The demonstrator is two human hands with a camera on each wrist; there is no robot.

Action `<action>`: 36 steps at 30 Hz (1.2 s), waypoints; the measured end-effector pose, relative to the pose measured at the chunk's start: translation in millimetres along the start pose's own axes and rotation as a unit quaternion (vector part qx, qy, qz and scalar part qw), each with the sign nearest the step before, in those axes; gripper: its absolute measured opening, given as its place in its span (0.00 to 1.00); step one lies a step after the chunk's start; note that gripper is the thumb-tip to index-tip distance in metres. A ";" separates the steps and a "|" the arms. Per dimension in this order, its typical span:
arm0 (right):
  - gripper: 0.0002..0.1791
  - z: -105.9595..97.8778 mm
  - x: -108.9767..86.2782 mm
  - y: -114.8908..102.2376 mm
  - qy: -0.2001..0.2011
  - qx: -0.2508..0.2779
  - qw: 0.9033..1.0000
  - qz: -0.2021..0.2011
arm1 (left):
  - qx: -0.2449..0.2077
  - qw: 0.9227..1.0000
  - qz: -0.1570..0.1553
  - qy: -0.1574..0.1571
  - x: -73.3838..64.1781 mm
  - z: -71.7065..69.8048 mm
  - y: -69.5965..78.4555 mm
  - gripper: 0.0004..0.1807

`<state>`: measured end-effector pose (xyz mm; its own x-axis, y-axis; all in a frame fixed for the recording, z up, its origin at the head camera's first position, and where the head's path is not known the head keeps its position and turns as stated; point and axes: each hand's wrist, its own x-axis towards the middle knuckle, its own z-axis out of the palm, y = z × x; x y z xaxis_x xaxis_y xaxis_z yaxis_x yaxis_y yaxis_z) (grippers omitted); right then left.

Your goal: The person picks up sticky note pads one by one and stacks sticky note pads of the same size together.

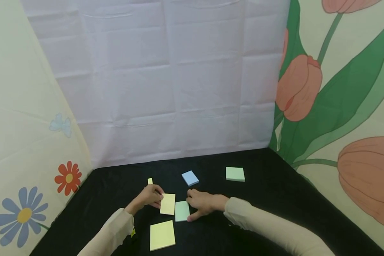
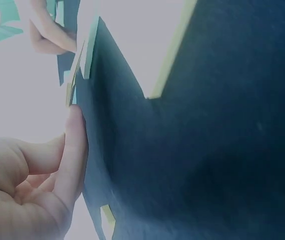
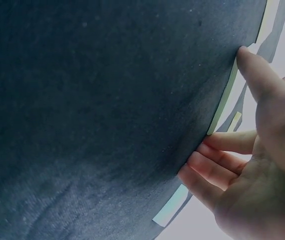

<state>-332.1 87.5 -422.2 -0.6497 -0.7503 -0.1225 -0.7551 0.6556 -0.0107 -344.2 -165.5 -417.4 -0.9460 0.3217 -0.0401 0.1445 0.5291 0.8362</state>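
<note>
My left hand (image 1: 152, 196) pinches a small yellow sticky note pad (image 1: 168, 204) by its left edge, thumb on top. In the left wrist view this pad (image 2: 74, 82) shows edge-on at the fingertips. Just right of it, a light green sticky note pad (image 1: 182, 211) lies on the black cloth. My right hand (image 1: 202, 204) grips that green pad at its right side, thumb at the near corner and index finger at the far corner. The right wrist view shows the pad's long edge (image 3: 226, 97) between thumb and index finger. A larger yellow pad (image 1: 162, 235) lies nearer me.
On the black cloth (image 1: 262, 213), a blue pad (image 1: 190, 178) lies beyond my hands, and another green pad (image 1: 235, 174) at the far right. A narrow yellow strip (image 1: 150, 181) is behind my left hand. A small yellow piece (image 1: 133, 233) shows beside the left sleeve.
</note>
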 end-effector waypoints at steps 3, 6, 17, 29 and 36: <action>0.34 5.0 4.4 7.0 0.001 0.012 1.000 -0.012 | 0.000 1.000 0.008 0.000 1.2 4.3 1.4 0.04; 0.35 22.6 14.3 22.6 0.008 0.012 0.999 -0.029 | -0.001 1.000 0.013 -0.003 3.1 9.2 1.7 0.04; 0.32 0.6 0.4 2.4 0.003 0.008 1.000 -0.016 | -0.018 0.998 0.044 -0.031 4.3 17.6 2.9 0.05; 0.32 0.1 0.5 3.3 0.006 0.007 1.000 -0.019 | -0.021 0.999 0.004 -0.024 6.3 20.5 4.3 0.06; 0.32 1.3 1.2 3.6 0.007 0.006 1.000 -0.023 | -0.026 0.999 -0.001 -0.038 6.5 22.7 3.0 0.05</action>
<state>-335.4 89.0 -423.7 -0.6148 -0.7813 -0.1074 -0.7837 0.6205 -0.0276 -343.3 -144.0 -427.5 -0.9208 0.3813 -0.0816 0.1259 0.4890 0.8632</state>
